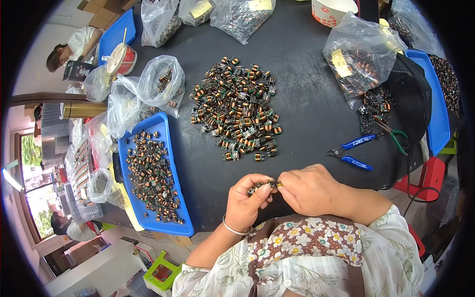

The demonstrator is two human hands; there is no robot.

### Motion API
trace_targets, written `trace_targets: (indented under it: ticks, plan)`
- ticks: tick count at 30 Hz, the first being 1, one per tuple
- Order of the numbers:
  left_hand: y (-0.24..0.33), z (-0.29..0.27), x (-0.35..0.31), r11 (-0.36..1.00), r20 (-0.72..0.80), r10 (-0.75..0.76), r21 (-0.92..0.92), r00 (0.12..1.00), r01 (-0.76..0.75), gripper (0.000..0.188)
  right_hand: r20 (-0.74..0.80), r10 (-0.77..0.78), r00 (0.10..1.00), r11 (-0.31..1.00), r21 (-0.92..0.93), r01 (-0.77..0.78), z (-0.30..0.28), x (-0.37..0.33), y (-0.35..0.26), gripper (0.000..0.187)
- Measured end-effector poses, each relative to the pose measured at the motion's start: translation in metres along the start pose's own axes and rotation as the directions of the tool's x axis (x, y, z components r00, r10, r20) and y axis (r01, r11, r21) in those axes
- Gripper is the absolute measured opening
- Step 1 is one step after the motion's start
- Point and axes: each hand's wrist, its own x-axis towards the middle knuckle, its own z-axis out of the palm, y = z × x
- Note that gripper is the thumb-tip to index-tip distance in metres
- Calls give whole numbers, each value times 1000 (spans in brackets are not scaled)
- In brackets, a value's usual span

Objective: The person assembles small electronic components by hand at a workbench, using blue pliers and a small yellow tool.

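Close to the table's front edge, my left hand [243,202] is closed round small copper-wound coil components [254,189], with thumb and index finger pinched toward the right hand. My right hand [314,189] meets it there, fingers bent and pressed together. Something thin with a yellowish end [278,184] shows at the right fingertips; its kind is too small to make out. Beyond both hands lies a large loose pile of coil components [235,106]. Blue-handled cutters [357,142] rest with their handles spread, to the right of the pile.
A blue tray [174,227] of coil components stands at the left. Green-handled pliers [398,141] lie right, beside a black mesh item [410,94]. Plastic bags of components [358,64] stand along the table's sides and back. A red stool [430,178] is at the right edge.
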Motion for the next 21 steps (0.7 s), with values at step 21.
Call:
trace_targets:
  ticks: [21]
  plan:
    - [3, -4, -2, 933, 236, -126, -302, 964, 196, 17, -13, 63, 998, 899, 435, -51, -11, 6, 8, 20]
